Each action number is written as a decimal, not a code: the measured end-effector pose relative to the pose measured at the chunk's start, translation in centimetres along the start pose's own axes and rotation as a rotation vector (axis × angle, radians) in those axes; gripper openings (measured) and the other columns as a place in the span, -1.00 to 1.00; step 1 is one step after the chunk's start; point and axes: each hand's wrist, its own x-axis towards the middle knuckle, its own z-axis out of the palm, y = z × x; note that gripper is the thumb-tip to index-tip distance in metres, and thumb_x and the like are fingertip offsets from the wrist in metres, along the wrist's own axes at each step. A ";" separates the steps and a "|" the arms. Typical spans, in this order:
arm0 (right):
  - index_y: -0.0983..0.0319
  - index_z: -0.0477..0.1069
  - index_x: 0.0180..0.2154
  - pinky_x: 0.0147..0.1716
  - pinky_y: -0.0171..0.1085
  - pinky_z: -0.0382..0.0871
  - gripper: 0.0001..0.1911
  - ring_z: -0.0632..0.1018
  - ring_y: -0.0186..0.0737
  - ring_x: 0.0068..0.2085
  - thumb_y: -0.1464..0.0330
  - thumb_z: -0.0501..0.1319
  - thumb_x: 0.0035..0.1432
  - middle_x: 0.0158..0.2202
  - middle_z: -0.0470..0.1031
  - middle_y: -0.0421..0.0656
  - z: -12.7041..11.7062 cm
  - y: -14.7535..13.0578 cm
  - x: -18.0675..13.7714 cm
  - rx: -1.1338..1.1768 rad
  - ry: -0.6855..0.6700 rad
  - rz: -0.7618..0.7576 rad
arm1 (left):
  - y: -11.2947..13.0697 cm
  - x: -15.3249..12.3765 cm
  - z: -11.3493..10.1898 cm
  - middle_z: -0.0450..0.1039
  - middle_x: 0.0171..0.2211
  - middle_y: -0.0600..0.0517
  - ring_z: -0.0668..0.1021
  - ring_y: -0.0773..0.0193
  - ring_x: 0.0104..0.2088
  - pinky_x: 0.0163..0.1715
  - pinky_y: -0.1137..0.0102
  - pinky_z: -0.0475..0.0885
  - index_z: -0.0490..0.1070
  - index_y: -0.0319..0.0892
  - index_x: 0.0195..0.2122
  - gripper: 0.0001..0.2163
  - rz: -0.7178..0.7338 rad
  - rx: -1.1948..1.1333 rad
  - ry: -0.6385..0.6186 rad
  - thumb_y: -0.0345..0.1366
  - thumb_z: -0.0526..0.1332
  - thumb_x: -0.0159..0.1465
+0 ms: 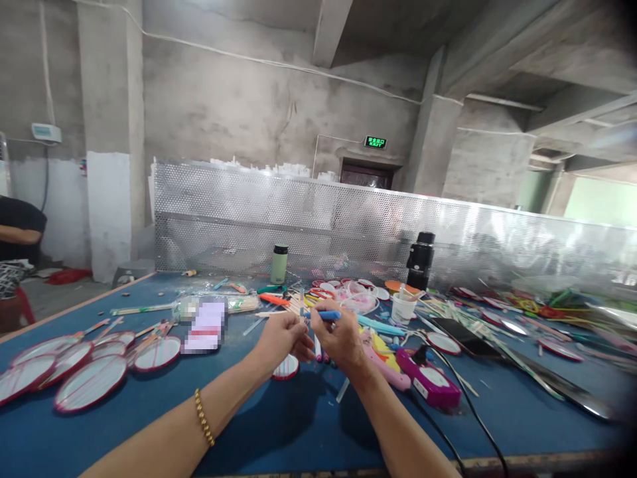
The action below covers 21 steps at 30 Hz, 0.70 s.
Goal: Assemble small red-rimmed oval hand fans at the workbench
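Note:
My left hand point(279, 337) is pinched at the fingertips round a thin pale strip point(301, 300) that points up; its lower end is hidden by the fingers. Close beside it, my right hand point(343, 337) is closed on a blue pen-like tool point(329, 315), its tip directed at the left fingertips. Just below the hands, a round white disc with a red rim point(285, 367) shows partly; whether it touches the left hand I cannot tell. A pink glue gun point(385, 366) lies beside my right wrist, next to a purple box point(430, 382).
Several round red-rimmed pieces point(92, 384) lie at left near a blurred-out phone point(205, 326). A green tumbler point(279, 264) and a black flask point(421, 260) stand behind. A white cup point(404, 308) holds sticks. Black cables point(460, 405) cross the blue table at right.

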 end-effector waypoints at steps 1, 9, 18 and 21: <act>0.23 0.34 -0.47 -0.54 -0.37 0.17 -0.86 0.29 -0.41 -0.57 0.41 0.12 0.15 -0.55 0.35 -0.26 0.0 0.0 0.0 0.003 0.012 0.002 | 0.0 0.0 0.0 0.51 -0.60 -0.02 0.59 0.22 -0.64 -0.64 0.43 0.46 0.27 -0.21 -0.49 -0.87 -0.004 0.003 0.003 -0.33 0.19 0.16; 0.22 0.35 -0.45 -0.52 -0.37 0.19 -0.84 0.29 -0.41 -0.56 0.38 0.12 0.18 -0.54 0.35 -0.27 0.0 -0.2 -0.1 -0.007 0.001 0.010 | -0.1 0.0 -0.1 0.52 -0.59 -0.02 0.59 0.20 -0.63 -0.63 0.40 0.48 0.26 -0.20 -0.48 -0.82 0.002 0.002 0.005 -0.26 0.23 0.13; 0.22 0.34 -0.46 -0.54 -0.37 0.17 -0.84 0.28 -0.41 -0.57 0.38 0.12 0.19 -0.56 0.32 -0.28 0.1 0.0 0.0 -0.009 0.027 0.003 | -0.1 0.1 0.0 0.52 -0.59 -0.02 0.60 0.20 -0.63 -0.64 0.40 0.47 0.24 -0.19 -0.48 -0.83 0.006 0.006 0.005 -0.26 0.21 0.14; 0.22 0.34 -0.45 -0.53 -0.37 0.18 -0.84 0.28 -0.41 -0.57 0.38 0.12 0.19 -0.56 0.32 -0.28 0.1 0.0 0.0 -0.004 0.005 0.004 | -0.1 0.0 0.0 0.51 -0.59 -0.01 0.59 0.21 -0.63 -0.64 0.41 0.47 0.24 -0.20 -0.49 -0.84 0.011 0.013 0.010 -0.28 0.20 0.13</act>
